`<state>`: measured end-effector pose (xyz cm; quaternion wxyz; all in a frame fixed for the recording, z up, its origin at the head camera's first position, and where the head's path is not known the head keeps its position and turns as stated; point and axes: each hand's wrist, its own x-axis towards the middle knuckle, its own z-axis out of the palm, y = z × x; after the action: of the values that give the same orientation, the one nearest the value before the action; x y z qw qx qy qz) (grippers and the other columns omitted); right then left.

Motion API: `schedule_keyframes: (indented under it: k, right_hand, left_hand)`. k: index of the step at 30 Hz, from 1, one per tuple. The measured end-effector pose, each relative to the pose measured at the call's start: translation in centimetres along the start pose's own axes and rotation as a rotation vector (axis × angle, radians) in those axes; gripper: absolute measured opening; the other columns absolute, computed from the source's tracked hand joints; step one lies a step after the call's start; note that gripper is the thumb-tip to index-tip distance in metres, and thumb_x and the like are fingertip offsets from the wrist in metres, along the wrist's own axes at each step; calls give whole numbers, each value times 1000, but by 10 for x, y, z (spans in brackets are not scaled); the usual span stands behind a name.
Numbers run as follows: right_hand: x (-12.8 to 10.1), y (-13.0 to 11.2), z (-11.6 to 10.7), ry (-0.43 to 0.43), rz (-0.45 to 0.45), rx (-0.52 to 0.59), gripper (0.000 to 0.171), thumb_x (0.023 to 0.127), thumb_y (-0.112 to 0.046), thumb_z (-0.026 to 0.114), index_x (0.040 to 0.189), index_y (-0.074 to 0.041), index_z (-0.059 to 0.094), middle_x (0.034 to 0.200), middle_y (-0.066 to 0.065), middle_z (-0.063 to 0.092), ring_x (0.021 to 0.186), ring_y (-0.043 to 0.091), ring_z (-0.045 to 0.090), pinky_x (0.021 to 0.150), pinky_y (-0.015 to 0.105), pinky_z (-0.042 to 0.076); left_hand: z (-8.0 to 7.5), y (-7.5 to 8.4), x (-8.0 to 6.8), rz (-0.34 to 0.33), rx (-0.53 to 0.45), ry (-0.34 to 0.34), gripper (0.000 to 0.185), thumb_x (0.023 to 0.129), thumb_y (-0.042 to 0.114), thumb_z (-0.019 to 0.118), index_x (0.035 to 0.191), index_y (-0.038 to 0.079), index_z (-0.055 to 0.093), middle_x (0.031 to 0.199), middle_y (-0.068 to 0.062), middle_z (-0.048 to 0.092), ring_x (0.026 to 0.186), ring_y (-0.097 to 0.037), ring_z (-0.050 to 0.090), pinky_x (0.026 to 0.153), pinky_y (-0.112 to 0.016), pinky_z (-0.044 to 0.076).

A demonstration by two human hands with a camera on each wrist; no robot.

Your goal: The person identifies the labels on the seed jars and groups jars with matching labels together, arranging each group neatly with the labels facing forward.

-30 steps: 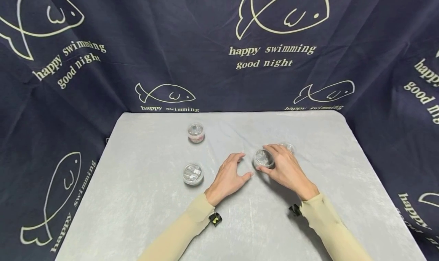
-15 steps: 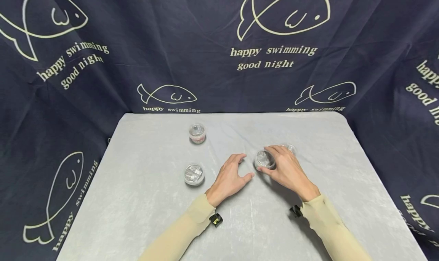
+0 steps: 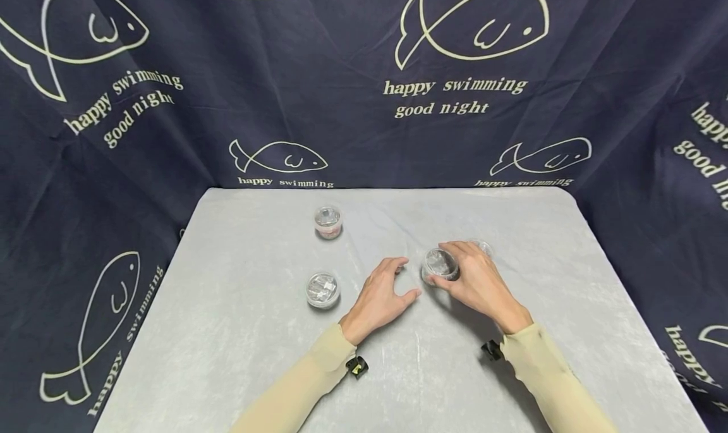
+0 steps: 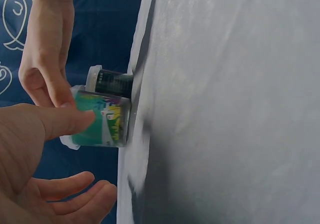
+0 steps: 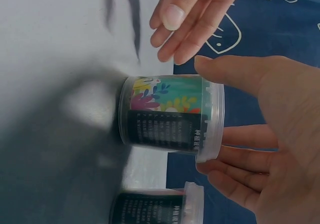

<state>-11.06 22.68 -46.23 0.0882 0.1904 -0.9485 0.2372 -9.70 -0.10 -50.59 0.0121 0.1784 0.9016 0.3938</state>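
Note:
My right hand (image 3: 480,284) grips a small clear plastic jar (image 3: 439,264) near its lid, thumb on one side and fingers on the other. The right wrist view shows the jar's green, colourful label with a dark printed panel (image 5: 165,129). Whether its base touches the table cannot be told. My left hand (image 3: 378,297) is just left of it, thumb and fingers spread apart, holding nothing. Behind the right hand is a second lidded jar (image 5: 150,207), partly hidden by the fingers in the head view.
On the left side of the grey-covered table (image 3: 239,332) stand two more lidded jars: one farther back (image 3: 328,223) with pinkish contents or label, one nearer (image 3: 323,290). A dark blue fish-print cloth (image 3: 352,54) hangs behind and at both sides.
Both hands and the jar hold almost the same places. The whole head view has shifted very slightly.

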Motion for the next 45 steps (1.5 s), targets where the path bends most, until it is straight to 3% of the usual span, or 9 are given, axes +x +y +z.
schedule_keyframes:
  k: [8,20,28,35,45]
  right_hand:
    - [3,-3,-7,35,-33,30,65,82,-27,93,132,6,69,128,26,71,120,46,64,105,64,49]
    - [10,-9,-19,-7,47,94,63,87,-33,89,136,3,69,134,24,70,126,44,63,105,63,52]
    - [15,-11,-25,-24,54,116,61,89,-35,88,137,-1,70,132,20,72,116,38,67,94,57,57]
    - [18,-12,-31,-32,56,116,61,91,-40,86,137,-2,71,131,18,73,121,39,67,98,59,55]
    - [18,-23,-36,21,72,107,56,90,-40,87,130,-3,75,124,16,75,96,30,70,80,49,57]
  left_hand:
    - [1,-3,-2,9,-18,5,69,94,33,83,152,7,56,142,-7,63,127,-23,64,110,-43,52]
    - [-1,-2,-1,5,-52,5,68,94,33,83,151,7,56,140,-9,65,125,-25,65,109,-44,52]
    - [-3,-2,-2,-4,-113,2,68,94,35,83,150,7,57,136,-10,66,118,-24,66,104,-40,54]
    - [-3,0,-2,-2,-168,6,66,94,38,83,149,9,59,136,-11,67,117,-24,67,104,-40,54]
    - [-1,7,2,4,-218,46,71,95,44,82,151,10,56,138,-6,65,119,-23,67,103,-40,54]
